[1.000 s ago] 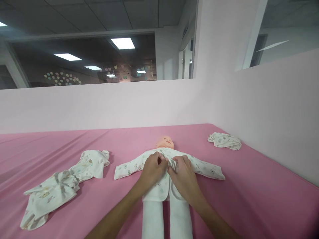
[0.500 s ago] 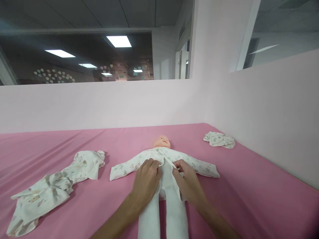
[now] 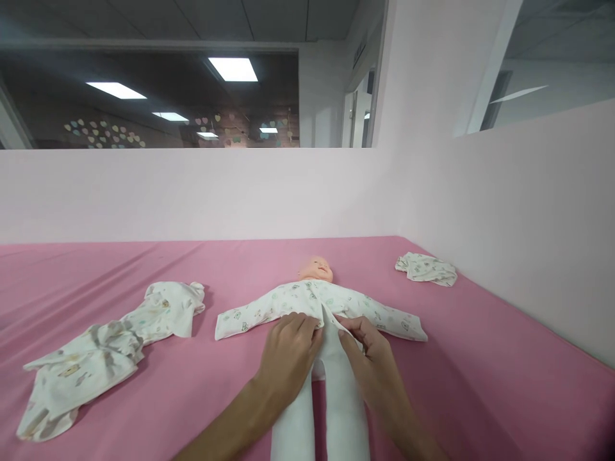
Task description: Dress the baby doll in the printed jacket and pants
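Observation:
A baby doll (image 3: 316, 269) lies on its back on the pink mattress (image 3: 480, 384), head away from me, white cloth legs toward me. It wears a white printed top (image 3: 307, 304) with both sleeves spread sideways. My left hand (image 3: 288, 355) lies on the doll's belly and pinches the left front edge of the top. My right hand (image 3: 368, 349) pinches the right front edge beside it. The two edges meet between my fingertips.
A crumpled white printed garment (image 3: 110, 346) lies on the mattress to the left. A small folded printed cloth (image 3: 426, 269) sits at the back right near the pale wall. Low pink walls close the far and right sides.
My hands slid down from the doll's chest to its belly along the top's front opening. The front flaps opened briefly and now sit closer together.

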Demonstrator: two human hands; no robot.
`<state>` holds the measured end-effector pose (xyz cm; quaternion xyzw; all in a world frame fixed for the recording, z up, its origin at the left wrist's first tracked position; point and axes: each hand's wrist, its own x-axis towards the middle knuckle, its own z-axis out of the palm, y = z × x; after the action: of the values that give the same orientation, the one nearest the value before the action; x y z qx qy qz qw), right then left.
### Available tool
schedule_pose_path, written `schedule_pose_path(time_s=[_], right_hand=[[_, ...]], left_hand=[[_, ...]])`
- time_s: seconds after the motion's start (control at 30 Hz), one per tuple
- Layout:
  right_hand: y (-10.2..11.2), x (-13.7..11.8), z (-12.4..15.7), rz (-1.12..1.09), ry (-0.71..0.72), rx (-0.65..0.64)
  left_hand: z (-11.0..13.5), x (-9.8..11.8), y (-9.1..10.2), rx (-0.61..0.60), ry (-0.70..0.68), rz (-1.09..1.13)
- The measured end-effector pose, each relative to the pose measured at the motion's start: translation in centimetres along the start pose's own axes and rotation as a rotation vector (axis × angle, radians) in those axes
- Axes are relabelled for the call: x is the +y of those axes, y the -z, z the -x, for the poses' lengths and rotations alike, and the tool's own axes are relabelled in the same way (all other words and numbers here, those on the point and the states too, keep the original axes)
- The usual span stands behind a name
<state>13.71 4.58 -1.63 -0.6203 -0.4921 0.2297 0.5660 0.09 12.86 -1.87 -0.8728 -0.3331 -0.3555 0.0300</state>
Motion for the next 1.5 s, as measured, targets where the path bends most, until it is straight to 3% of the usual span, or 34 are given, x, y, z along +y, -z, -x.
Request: schedule_pose_path(time_s=[0.37, 0.6, 0.73, 0.83, 1.0, 1.13, 1.27, 1.33, 1.5], right_hand=[[-1.5, 0.2, 0.1, -0.002, 0.047, 0.038], [-2.1, 0.1, 0.4, 0.017, 0.12, 0.028], [-1.9, -0.1, 0.7, 0.066, 0.136, -0.019], [-1.7, -0.1, 0.7, 0.106, 0.131, -0.045], [-1.8, -0.1, 0.7, 0.225, 0.149, -0.051], [-2.1, 0.0, 1.0, 0.297, 0.242, -0.055], [-2.2, 0.2, 1.1, 0.291, 0.163, -0.031], [-2.2, 0.3, 1.1, 0.308, 0.128, -0.015], [-2.2, 0.4, 1.0, 0.351, 0.212, -0.018]], left_hand=[[0.2, -0.3, -0.6, 0.085, -0.172, -0.015], [0.3, -0.2, -1.1, 0.107, -0.149, -0.026], [-0.2, -0.1, -0.4, -0.004, 0.017, 0.138], [-0.9, -0.2, 1.3, -0.187, 0.178, 0.406], [-1.5, -1.1, 3.2, -0.46, 0.306, 0.801], [-1.5, -1.4, 2.7, -0.43, 0.376, 0.838], [-1.7, -1.1, 2.5, -0.372, 0.394, 0.795], [-1.8, -0.9, 2.8, -0.376, 0.393, 0.808], [-2.0, -1.0, 3.1, -0.449, 0.433, 0.892]])
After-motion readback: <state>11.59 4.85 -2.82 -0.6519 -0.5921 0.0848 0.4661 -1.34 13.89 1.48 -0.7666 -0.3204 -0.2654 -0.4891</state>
